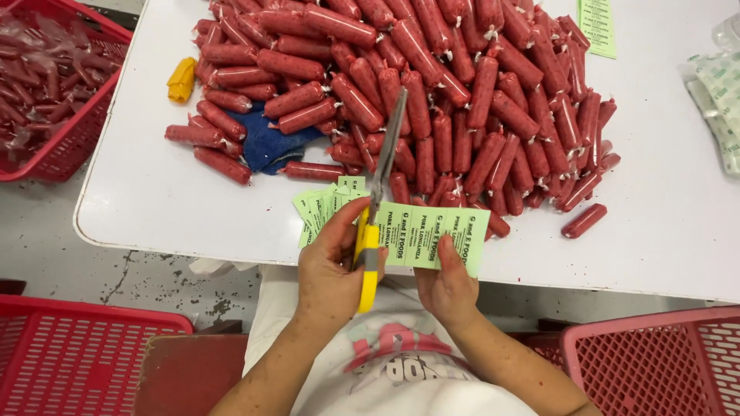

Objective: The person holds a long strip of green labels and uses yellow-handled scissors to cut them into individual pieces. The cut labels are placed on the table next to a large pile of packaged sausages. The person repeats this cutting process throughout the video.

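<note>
My left hand (330, 271) grips yellow-handled scissors (368, 266), whose long grey blades point up over the pile of red sausages (462, 100). The blades sit in a light green sheet of printed labels (432, 235), and my right hand (449, 289) pinches that sheet at its lower edge. Several cut green labels (320, 206) fan out to the left of the scissors, partly under my left thumb. Both hands hover at the near edge of the white table (154, 200).
A blue cloth (266, 145) lies under the pile's left side, with a yellow object (182, 78) beyond it. Another green label sheet (598, 27) and plastic packs (718, 100) lie at the far right. Red baskets stand at upper left (65, 146), lower left (69, 362) and lower right (663, 362).
</note>
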